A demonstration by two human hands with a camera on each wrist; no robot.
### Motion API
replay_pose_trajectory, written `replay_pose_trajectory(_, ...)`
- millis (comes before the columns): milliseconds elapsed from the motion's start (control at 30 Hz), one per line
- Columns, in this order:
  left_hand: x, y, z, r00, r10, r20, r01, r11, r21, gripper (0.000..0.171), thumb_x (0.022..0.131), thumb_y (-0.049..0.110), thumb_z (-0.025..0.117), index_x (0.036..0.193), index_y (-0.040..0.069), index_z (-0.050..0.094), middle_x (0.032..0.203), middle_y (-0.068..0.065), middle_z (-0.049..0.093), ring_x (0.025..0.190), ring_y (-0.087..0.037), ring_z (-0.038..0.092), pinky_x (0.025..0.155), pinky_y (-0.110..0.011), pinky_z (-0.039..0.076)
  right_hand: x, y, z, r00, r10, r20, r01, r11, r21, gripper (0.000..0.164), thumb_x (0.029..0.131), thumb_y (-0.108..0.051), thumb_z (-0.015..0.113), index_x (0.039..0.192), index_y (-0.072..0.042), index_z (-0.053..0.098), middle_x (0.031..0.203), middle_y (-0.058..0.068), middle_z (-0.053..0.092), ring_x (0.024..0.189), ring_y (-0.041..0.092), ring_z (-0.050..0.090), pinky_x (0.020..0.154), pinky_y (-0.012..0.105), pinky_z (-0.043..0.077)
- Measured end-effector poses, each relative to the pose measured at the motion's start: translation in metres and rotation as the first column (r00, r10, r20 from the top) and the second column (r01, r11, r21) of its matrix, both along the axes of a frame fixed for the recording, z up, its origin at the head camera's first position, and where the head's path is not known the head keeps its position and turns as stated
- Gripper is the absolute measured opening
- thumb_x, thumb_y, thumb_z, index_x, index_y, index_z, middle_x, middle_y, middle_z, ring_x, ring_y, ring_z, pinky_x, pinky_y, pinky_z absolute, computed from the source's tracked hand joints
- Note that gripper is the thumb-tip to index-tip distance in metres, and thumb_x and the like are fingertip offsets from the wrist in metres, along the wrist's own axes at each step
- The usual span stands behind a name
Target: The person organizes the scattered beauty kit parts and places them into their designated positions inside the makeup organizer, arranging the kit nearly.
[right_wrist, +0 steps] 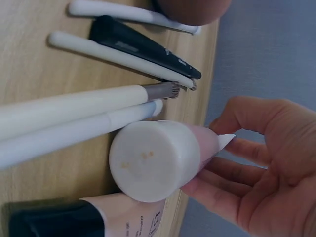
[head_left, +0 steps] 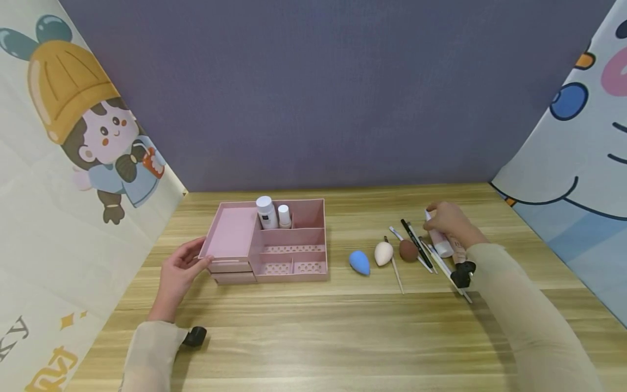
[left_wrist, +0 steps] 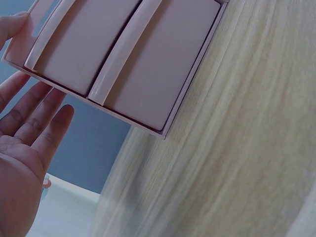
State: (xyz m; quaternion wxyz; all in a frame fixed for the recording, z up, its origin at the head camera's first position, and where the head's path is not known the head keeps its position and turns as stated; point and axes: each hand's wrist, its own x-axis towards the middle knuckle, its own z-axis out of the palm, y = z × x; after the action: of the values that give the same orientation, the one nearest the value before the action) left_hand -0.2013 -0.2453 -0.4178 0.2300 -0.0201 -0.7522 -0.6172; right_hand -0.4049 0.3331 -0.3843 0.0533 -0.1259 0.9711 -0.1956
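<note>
A pink desktop organizer (head_left: 235, 234) with two drawers sits left of centre. My left hand (head_left: 181, 272) holds its front left corner, thumb at the front edge and fingers along the side; the drawer fronts (left_wrist: 148, 64) show close in the left wrist view. At the right, my right hand (head_left: 453, 222) pinches the flat end of a pink squeeze tube (head_left: 440, 242) between thumb and fingers. The tube's white cap (right_wrist: 148, 160) faces the right wrist camera. Beside it lies a beige tube with a black cap (right_wrist: 54, 219), partly hidden by the arm in the head view.
A white bottle (head_left: 266, 213) and a smaller white-capped bottle (head_left: 284, 216) stand in the organizer's back compartment. Blue (head_left: 360, 262), cream (head_left: 383, 253) and brown (head_left: 409, 251) makeup sponges lie mid-table. Several makeup brushes (right_wrist: 54, 131) and a black pen-like stick (head_left: 416, 243) lie near the right hand.
</note>
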Motion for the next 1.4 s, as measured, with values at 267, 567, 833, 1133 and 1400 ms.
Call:
replay_pose_trajectory(267, -0.001, 0.0, 0.003, 1.0, -0.005, -0.008, 0.005, 1.0, 0.009, 0.045, 0.086, -0.012, 0.07, 0.127, -0.019, 0.052, 0.112, 0.017, 0.067, 0.103, 0.002, 0.063, 0.087, -0.011, 0.051, -0.008, 0.005, 0.002, 0.999, 0.02, 0.03, -0.017, 0.997, -0.079, 0.064, 0.081, -0.013, 0.069, 0.137, 0.01, 0.047, 0.096, 0.027, 0.064, 0.054, 0.018, 0.038, 0.059, 0.034, 0.04)
replay_pose_trajectory(567, -0.002, -0.002, 0.003, 1.0, -0.002, 0.01, 0.002, 1.0, -0.028, 0.046, 0.087, -0.006, 0.072, 0.128, -0.015, 0.054, 0.113, 0.017, 0.067, 0.103, 0.003, 0.063, 0.087, -0.012, 0.051, -0.008, 0.01, 0.006, 1.0, 0.029, 0.012, -0.027, 0.986, -0.166, 0.059, 0.082, -0.009, 0.069, 0.134, 0.011, 0.048, 0.095, 0.027, 0.063, 0.056, 0.018, 0.051, 0.056, 0.032, 0.048)
replay_pose_trajectory(833, 0.0, -0.003, 0.001, 0.999, 0.024, 0.035, -0.022, 0.999, -0.047, 0.047, 0.087, -0.004, 0.073, 0.129, -0.014, 0.055, 0.113, 0.02, 0.065, 0.103, 0.004, 0.062, 0.087, -0.011, 0.051, -0.007, 0.007, 0.014, 0.998, 0.013, 0.065, 0.008, 0.951, -0.309, 0.059, 0.087, -0.003, 0.063, 0.14, 0.009, 0.041, 0.094, 0.028, 0.066, 0.07, 0.021, 0.064, 0.064, 0.043, 0.061)
replay_pose_trajectory(1133, 0.0, -0.002, 0.0, 0.999, 0.012, 0.035, -0.01, 0.998, -0.064, 0.046, 0.088, -0.003, 0.073, 0.129, -0.015, 0.054, 0.114, 0.02, 0.065, 0.104, 0.004, 0.062, 0.088, -0.012, 0.051, 0.0, 0.004, 0.019, 0.998, -0.031, 0.051, 0.051, 0.882, -0.469, 0.063, 0.087, -0.001, 0.065, 0.141, 0.011, 0.036, 0.118, 0.045, 0.054, 0.077, 0.023, 0.067, 0.066, 0.039, 0.062)
replay_pose_trajectory(1400, 0.001, -0.002, -0.002, 1.0, -0.003, 0.021, 0.004, 1.0, -0.029, 0.046, 0.087, -0.006, 0.072, 0.128, -0.016, 0.053, 0.114, 0.018, 0.066, 0.103, 0.003, 0.063, 0.087, -0.012, 0.051, 0.004, -0.006, 0.023, 0.998, -0.02, 0.052, 0.047, 0.8, -0.599, 0.063, 0.088, 0.004, 0.066, 0.142, 0.009, 0.035, 0.122, 0.045, 0.052, 0.081, 0.011, 0.065, 0.075, 0.043, 0.062)
